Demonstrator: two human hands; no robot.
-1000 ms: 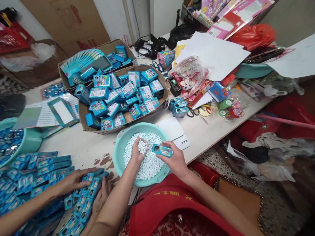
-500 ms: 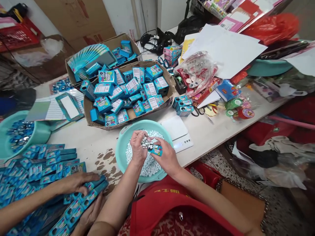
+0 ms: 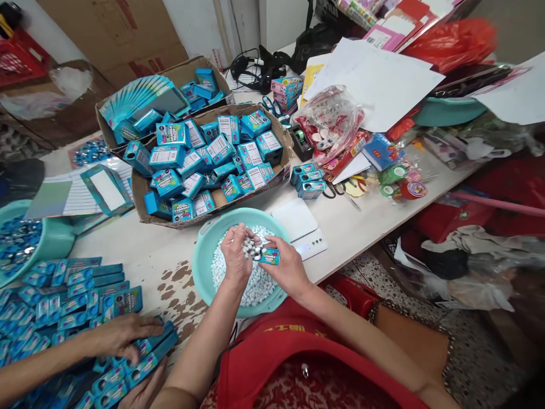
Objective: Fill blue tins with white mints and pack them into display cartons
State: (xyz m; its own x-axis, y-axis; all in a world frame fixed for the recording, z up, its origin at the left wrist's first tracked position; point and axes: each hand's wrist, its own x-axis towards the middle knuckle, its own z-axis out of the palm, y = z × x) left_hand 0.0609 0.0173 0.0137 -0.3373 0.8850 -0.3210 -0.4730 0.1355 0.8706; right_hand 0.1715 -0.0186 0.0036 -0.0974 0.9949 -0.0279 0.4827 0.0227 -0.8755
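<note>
Head view, as I get it remotely. The Caramelo Macizo box point(image 3: 270, 257) is pos. above the R side of the mint-green bowl point(image 3: 202, 278), in the R hand point(image 3: 289, 264). Spatial relation of note: box lies btwn the two hands, to the R of the L hand point(image 3: 237, 253); R hand is nearer, being in contact; L hand is just beside the box's L end. Long axis approx. crosswise, L to R in my view. One end points at the L hand, the other into the R palm; lettered side faces up toward my cam. The L end is partly masked by pellets, so I can't tell if any sit inside it.

Hand states: R hand pinched, thumb vs. fingers, around the box. L hand curled, approx. half closed, cupping a handful of white candies point(image 3: 250, 247); whether its fingertips touch the box, I can't tell.

Surroundings: loose white pellets point(image 3: 258, 289) fill the bowl floor; digital scale point(image 3: 293, 217) just beyond, to the R; carton point(image 3: 218, 199) of blue boxes behind. Far L, a co-worker's hand point(image 3: 123, 334) rests over a row of similar boxes point(image 3: 128, 375), well apart from mine.
</note>
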